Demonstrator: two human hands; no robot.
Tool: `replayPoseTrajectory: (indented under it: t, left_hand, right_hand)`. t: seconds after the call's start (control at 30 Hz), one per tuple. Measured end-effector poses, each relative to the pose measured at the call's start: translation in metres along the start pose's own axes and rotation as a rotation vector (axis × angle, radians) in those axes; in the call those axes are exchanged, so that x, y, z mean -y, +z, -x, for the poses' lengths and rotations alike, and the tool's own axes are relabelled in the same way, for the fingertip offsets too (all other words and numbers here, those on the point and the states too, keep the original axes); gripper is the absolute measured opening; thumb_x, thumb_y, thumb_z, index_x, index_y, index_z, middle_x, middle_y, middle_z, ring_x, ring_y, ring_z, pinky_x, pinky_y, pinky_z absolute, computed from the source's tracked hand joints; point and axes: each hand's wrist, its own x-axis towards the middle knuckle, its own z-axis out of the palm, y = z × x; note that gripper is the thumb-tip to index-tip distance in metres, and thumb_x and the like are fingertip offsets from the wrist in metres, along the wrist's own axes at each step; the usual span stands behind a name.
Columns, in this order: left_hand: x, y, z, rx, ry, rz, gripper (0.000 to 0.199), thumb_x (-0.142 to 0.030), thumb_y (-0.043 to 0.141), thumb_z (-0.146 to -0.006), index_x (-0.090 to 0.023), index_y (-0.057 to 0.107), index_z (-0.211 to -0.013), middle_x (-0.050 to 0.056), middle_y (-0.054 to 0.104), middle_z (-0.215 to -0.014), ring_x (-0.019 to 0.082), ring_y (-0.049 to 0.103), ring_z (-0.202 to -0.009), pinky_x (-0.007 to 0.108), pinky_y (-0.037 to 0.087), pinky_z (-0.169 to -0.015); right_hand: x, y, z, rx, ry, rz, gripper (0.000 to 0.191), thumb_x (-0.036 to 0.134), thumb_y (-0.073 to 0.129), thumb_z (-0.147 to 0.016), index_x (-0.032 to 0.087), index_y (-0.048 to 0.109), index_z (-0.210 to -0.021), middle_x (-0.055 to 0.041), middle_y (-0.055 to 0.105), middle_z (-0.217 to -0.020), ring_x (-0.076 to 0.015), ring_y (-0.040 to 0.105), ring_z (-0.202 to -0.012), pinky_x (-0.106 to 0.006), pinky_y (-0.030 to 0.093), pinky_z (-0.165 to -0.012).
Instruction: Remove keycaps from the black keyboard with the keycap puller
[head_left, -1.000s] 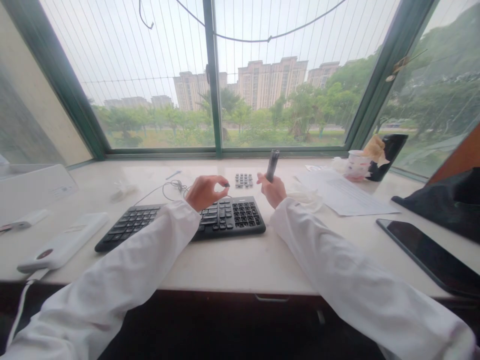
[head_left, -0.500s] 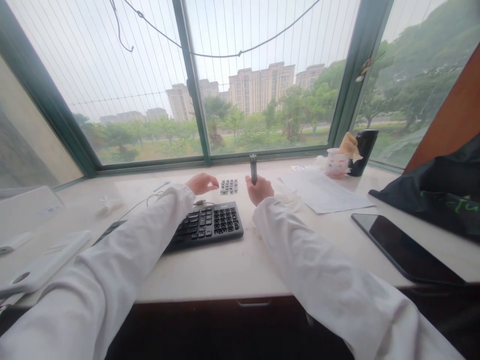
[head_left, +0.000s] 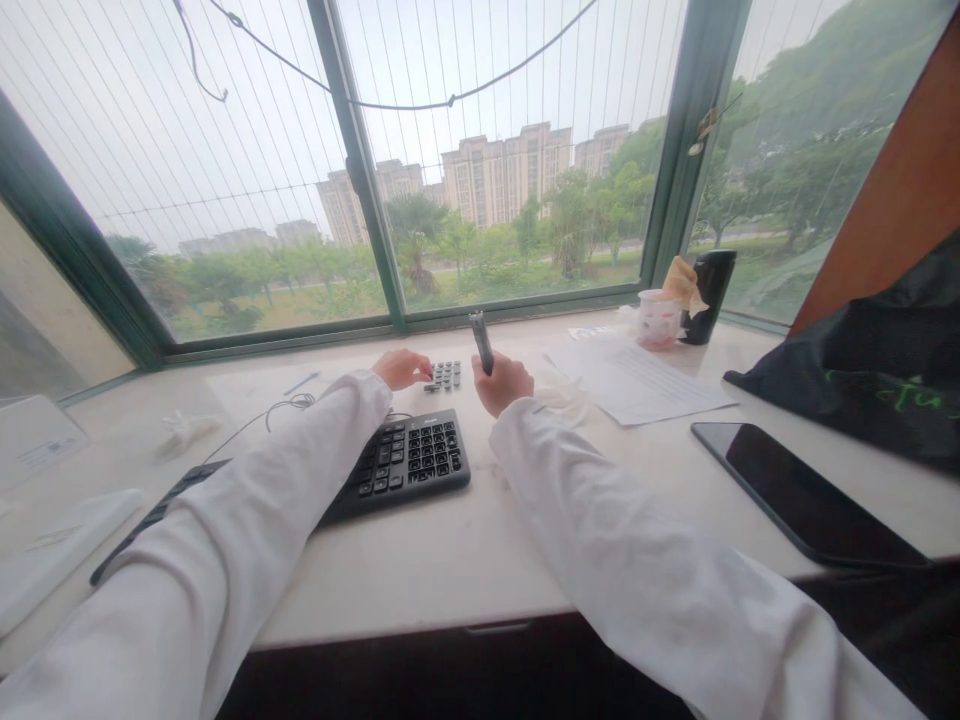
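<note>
As my left hand [head_left: 401, 369] moved in beside the loose keycaps [head_left: 446, 376] | left grip: couldn't tell | right hand [head_left: 502, 385] stayed closed around a dark cylindrical tool [head_left: 481, 342]

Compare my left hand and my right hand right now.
The left hand stretches forward with its fingertips at the loose black keycaps, while the right hand is curled around a dark cylindrical object. The left hand's fingers point sideways, but the right hand's object stands tilted upward. Both hands emerge from matching white sleeves.
</note>
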Motion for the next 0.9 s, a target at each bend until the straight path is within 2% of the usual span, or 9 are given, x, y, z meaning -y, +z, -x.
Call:
replayPoseTrajectory:
  t: [0.3,0.9]
  left_hand:
    - [0.003,0.003,-0.005,0.034,-0.006,-0.032,0.019,-0.045,0.063,-0.082,-0.032,0.072,-0.093,-0.006,0.074,-0.099,0.015,0.065,-0.088,0.024,0.042,-0.076]
    - [0.003,0.012,-0.001,-0.002,-0.019,-0.025,0.019,-0.041,0.061,-0.084,-0.033,0.075,-0.092,-0.005,0.073,-0.107,0.017,0.063,-0.098,0.026,0.044,-0.087]
  right_hand:
    - [0.001,0.000,0.002,-0.002,-0.047,0.094,0.042,0.048,0.029,-0.095,0.026,0.065,-0.100,-0.0059,0.069,-0.082,-0.0238,0.064,-0.080,-0.033,0.043,-0.072]
    - [0.001,0.000,0.003,0.007,-0.052,0.125,0.042,0.047,0.030,-0.095,0.027,0.066,-0.102,-0.0065,0.070,-0.085,-0.0249,0.065,-0.082,-0.034,0.044,-0.073]
